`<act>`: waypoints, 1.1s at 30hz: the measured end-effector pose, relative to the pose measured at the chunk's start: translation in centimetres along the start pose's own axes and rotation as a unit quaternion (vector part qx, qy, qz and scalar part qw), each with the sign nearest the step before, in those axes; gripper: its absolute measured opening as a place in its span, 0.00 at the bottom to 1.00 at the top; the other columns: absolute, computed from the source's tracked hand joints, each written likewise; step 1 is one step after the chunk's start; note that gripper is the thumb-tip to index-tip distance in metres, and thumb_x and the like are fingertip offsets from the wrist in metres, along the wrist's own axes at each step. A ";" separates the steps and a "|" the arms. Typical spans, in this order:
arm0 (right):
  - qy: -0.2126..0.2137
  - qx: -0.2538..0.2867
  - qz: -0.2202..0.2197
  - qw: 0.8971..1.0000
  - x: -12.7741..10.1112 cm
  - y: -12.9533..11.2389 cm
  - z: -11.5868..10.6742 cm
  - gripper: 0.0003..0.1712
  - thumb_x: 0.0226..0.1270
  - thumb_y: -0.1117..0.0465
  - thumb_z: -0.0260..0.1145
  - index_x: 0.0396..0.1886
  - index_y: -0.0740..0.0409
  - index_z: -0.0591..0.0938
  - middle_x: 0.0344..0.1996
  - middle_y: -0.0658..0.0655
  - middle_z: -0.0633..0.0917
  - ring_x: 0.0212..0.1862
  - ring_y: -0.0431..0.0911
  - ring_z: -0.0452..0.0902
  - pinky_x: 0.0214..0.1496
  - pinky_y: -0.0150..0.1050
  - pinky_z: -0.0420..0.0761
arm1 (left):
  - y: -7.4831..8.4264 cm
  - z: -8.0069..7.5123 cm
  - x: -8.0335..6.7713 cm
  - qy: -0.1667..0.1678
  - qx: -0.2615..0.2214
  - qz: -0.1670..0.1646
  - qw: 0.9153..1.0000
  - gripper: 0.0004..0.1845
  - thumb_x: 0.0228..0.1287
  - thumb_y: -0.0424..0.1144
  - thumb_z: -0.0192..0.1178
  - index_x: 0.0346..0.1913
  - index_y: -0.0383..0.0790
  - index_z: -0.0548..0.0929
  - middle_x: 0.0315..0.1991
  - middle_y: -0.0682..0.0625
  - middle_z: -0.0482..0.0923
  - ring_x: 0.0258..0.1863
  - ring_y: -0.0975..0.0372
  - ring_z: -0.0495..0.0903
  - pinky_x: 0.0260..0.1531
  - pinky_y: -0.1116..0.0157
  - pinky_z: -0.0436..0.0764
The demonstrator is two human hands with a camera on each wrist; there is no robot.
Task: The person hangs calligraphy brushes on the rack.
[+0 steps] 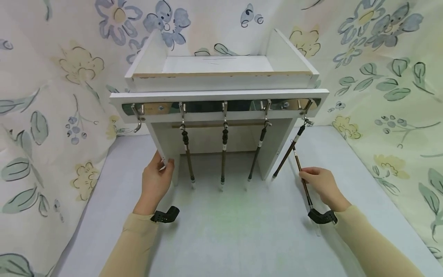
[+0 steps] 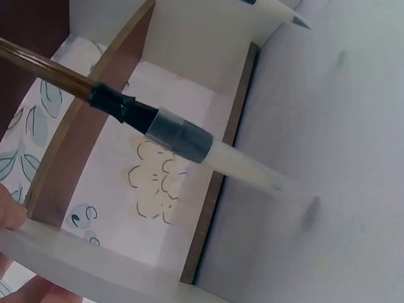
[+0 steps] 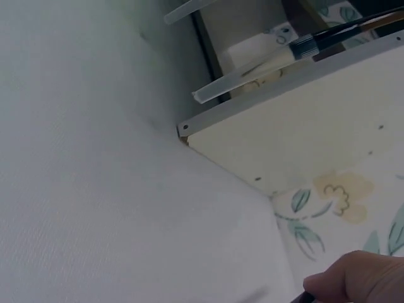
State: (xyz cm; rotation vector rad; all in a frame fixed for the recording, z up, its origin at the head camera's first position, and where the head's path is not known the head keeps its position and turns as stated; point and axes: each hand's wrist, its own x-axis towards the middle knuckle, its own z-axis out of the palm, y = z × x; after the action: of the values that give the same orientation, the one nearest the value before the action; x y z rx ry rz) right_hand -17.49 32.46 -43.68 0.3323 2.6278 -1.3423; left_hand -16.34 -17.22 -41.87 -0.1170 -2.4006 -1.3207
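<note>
We look down at a white wooden rack standing on a grey table, with flowered cloth hung behind and to both sides. A metal strip under the rack's front board carries five hooks; the leftmost hook is bare, and four calligraphy brushes hang from the others — tips down, just above the table.

The left hand grips the lower front edge of the rack's left side panel, fingers curled round the edge and thumb against the outer face. The left wrist view shows one hanging brush close up: brown handle, black collar, grey band, clear cap over the tip.

The right hand pinches a fifth brush between thumb and fingertips at mid-handle. This brush slants — its top near the rightmost hanging brush, its lower end running down past the wrist. It is off the hooks, to the right of the rack. In the right wrist view, only a knuckle shows, so we cannot tell the grip from there.
</note>
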 end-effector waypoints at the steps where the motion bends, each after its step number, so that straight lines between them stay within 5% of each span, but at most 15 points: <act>1: 0.003 0.008 -0.001 1.000 -0.2 -0.1 -0.1 0.28 0.70 0.49 0.61 0.58 0.67 0.77 0.45 0.64 0.84 0.42 0.45 0.78 0.46 0.42 0.76 | 0.0 0.0 0.0 -0.001 0.001 0.000 1.000 0.26 0.72 0.42 0.53 0.72 0.51 0.66 0.63 0.38 0.72 0.52 0.44 0.79 0.42 0.49 0.83; 6: 0.041 0.037 -0.024 0.998 -1.2 -0.9 -0.8 0.29 0.70 0.46 0.60 0.59 0.65 0.76 0.44 0.61 0.84 0.42 0.43 0.78 0.51 0.45 0.73 | 0.0 0.1 0.0 -0.005 0.000 0.000 1.000 0.27 0.72 0.41 0.53 0.72 0.52 0.65 0.63 0.37 0.71 0.52 0.44 0.79 0.42 0.49 0.83; 11: 0.115 0.072 -0.055 0.989 -1.7 -1.6 -1.1 0.25 0.68 0.46 0.62 0.55 0.60 0.78 0.34 0.44 0.85 0.38 0.37 0.80 0.44 0.30 0.75 | 0.1 0.0 0.1 0.000 0.003 0.006 1.000 0.27 0.72 0.41 0.53 0.72 0.51 0.65 0.62 0.37 0.72 0.50 0.43 0.80 0.41 0.49 0.83; 14: 0.156 0.107 -0.074 0.979 -2.0 -2.1 -1.1 0.20 0.68 0.49 0.64 0.52 0.57 0.79 0.35 0.43 0.85 0.37 0.36 0.81 0.40 0.25 0.77 | 0.0 -0.1 0.2 0.000 0.005 0.006 1.000 0.26 0.72 0.41 0.53 0.71 0.50 0.66 0.62 0.38 0.72 0.49 0.43 0.80 0.40 0.48 0.83; 22: 0.253 0.238 -0.193 0.918 -2.6 -3.8 -0.8 0.13 0.66 0.63 0.66 0.48 0.64 0.80 0.35 0.59 0.82 0.33 0.43 0.81 0.37 0.25 0.80 | -0.1 -0.1 0.3 0.000 0.005 0.005 1.000 0.25 0.72 0.42 0.53 0.70 0.49 0.67 0.62 0.39 0.72 0.50 0.43 0.80 0.40 0.49 0.83; 28: 0.271 0.233 -0.292 0.887 -4.3 -5.5 -0.3 0.14 0.67 0.70 0.63 0.48 0.76 0.76 0.32 0.58 0.82 0.31 0.43 0.81 0.38 0.27 0.81 | -0.3 0.0 0.2 0.003 0.012 0.011 1.000 0.25 0.72 0.41 0.52 0.70 0.48 0.68 0.62 0.39 0.73 0.51 0.44 0.80 0.41 0.49 0.83; 33: 0.296 0.222 -0.389 0.843 -5.8 -7.3 -0.1 0.14 0.65 0.74 0.61 0.47 0.82 0.74 0.32 0.61 0.81 0.31 0.45 0.81 0.36 0.28 0.80 | -0.4 0.2 0.2 0.012 0.015 0.017 1.000 0.25 0.72 0.41 0.53 0.70 0.51 0.68 0.60 0.39 0.75 0.50 0.44 0.80 0.40 0.50 0.84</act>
State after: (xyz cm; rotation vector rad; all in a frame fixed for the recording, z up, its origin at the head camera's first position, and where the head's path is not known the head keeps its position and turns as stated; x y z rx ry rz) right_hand -13.97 27.66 -36.53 -0.4137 3.0472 -2.4645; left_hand -16.69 -17.29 -42.19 -0.1326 -2.3865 -1.2622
